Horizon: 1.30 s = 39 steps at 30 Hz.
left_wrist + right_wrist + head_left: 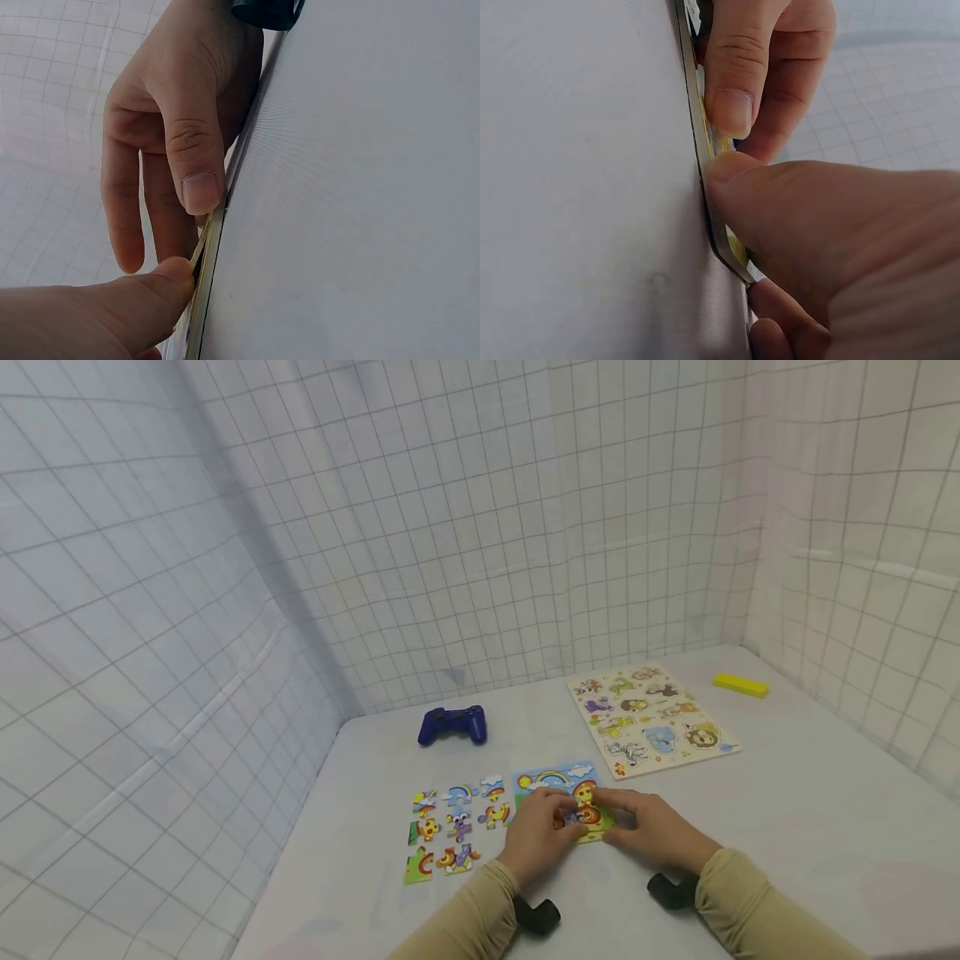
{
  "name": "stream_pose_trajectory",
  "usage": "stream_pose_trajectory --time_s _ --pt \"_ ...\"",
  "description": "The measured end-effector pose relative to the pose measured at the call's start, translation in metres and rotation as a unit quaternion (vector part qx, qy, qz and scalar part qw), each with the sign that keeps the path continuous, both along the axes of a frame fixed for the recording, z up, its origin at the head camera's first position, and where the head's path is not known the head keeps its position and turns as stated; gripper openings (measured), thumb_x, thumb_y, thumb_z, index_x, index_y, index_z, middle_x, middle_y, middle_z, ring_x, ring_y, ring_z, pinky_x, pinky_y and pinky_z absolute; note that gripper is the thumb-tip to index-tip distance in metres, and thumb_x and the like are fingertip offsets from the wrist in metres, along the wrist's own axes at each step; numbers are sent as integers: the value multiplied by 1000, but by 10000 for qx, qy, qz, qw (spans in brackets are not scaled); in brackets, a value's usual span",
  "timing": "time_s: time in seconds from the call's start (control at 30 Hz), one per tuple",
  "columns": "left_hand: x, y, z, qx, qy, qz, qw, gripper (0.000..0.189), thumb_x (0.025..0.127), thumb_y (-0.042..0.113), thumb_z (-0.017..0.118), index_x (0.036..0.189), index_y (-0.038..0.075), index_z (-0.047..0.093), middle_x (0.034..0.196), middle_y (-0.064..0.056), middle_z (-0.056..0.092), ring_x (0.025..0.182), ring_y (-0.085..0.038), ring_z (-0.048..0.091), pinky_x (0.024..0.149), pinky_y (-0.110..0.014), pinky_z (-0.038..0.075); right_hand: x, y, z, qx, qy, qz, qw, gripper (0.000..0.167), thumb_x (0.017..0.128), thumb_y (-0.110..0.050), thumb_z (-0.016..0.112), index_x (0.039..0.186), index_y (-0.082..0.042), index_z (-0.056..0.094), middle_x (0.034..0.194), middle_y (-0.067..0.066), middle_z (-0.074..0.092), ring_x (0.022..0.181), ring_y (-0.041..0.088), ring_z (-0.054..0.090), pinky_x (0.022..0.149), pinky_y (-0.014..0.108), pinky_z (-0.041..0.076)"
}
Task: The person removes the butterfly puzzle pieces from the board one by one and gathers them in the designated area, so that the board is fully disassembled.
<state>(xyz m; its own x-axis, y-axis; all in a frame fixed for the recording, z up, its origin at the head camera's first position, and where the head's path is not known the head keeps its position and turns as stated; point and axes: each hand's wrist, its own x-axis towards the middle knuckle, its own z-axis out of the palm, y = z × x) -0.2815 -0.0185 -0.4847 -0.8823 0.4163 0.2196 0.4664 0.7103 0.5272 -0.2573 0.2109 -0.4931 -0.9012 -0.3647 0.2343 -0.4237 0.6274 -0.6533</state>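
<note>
A small colourful jigsaw puzzle board (542, 772) with a sun, a rainbow and cartoon animals lies under both hands. From the left, my left hand (537, 835) reaches over its lower part and pinches a thin puzzle piece (201, 244), which sits slightly tilted above the board. My right hand (654, 828) holds the board's right side, with the thumb (739, 176) at the near edge and fingers (780, 319) near the right corner. Fingers hide much of the piece and the picture. Several loose puzzle pieces (459, 824) lie in rows to the left.
Farther back stands a blue game controller (453, 725). A larger wooden animal puzzle (651, 718) lies at the back right, with a yellow block (741, 685) beyond it. Gridded white cloth (480, 543) walls the table (337, 827) at the back and sides.
</note>
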Motion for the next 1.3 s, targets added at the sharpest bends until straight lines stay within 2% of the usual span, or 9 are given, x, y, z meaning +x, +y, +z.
stream_pose_trajectory --time_s 0.1,0.23,0.4,0.57,0.7,0.8,0.93,1.17,1.3 --pt "1 -1 0 169 19 -4 9999 33 89 40 80 114 19 76 125 5 64 100 -6 59 81 -24 49 0 -2 1 -41 -80 -27 10000 61 92 -22 78 148 -16 56 152 2 56 141 34 50 113 56 40" --pt "2 -2 0 297 35 -16 9996 33 90 38 80 114 17 75 126 4 64 101 -5 59 82 -23 50 0 -2 3 -65 -37 -11 10000 70 92 -23 78 154 -14 48 145 4 62 139 35 52 112 57 42" --pt "3 -11 1 552 11 -184 9983 33 91 37 79 117 16 74 134 -2 60 111 -12 61 94 -31 52 1 -3 2 -51 34 7 10000 78 92 -25 78 158 -9 39 142 5 65 141 39 49 113 59 39" --pt "6 -39 12 828 492 -283 9949 28 92 33 79 114 17 72 140 -8 59 129 -24 56 105 -45 49 2 -5 2 -28 -7 47 10000 78 92 -23 78 158 -9 39 143 6 64 142 41 47 114 61 37" --pt "9 -66 27 1273 913 -92 9876 31 89 27 82 115 14 71 140 -10 59 131 -28 55 103 -51 49 2 -5 2 -23 -123 27 9999 78 92 -22 78 158 -11 39 146 6 62 143 40 47 115 59 36" --pt "8 -83 32 1407 1096 98 9839 33 88 27 84 116 15 71 139 -7 60 131 -26 56 104 -51 49 2 -4 2 -27 -189 -25 9998 77 91 -22 78 158 -11 40 148 6 59 143 39 47 116 58 36" --pt "8 -100 31 1377 1113 188 9840 32 88 29 84 115 19 72 138 -4 61 131 -25 57 103 -52 50 1 -2 1 -2 -150 -45 9999 75 91 -22 79 156 -11 44 150 7 57 143 38 48 115 58 37" --pt "12 -127 22 1030 1226 144 9870 29 83 24 88 107 18 74 132 -3 65 127 -27 58 104 -53 48 1 -1 1 8 -237 -87 9997 70 91 -24 79 153 -13 48 153 7 55 143 38 47 115 58 37" --pt "14 -137 18 716 1026 55 9921 28 80 25 90 104 19 75 129 -3 66 124 -28 58 104 -55 46 1 0 0 2 -253 -105 9996 69 91 -25 79 152 -12 49 154 7 54 143 37 47 116 57 37"
